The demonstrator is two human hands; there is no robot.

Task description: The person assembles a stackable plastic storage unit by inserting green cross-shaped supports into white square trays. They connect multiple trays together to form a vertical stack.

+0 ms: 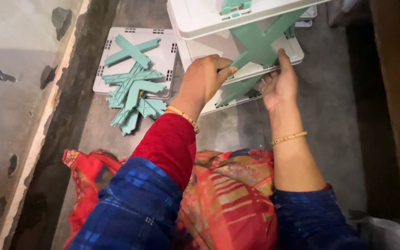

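A white plastic rack [209,21] with stacked shelves lies on the floor ahead of me. A green X-shaped brace [258,44] joins its shelves. My left hand [206,76] is curled around the edge of the middle white shelf [200,51], next to the brace's lower left arm. My right hand [279,81] presses on the shelf edge, thumb up against the brace's lower right arm. Both wrists wear thin gold bangles.
A separate white shelf panel [163,58] lies flat on the floor to the left, with several loose green X-braces [133,90] heaped on it. A pale wall [10,92] runs along the left. A dark upright [394,92] stands at the right. Red cloth [228,194] covers my lap.
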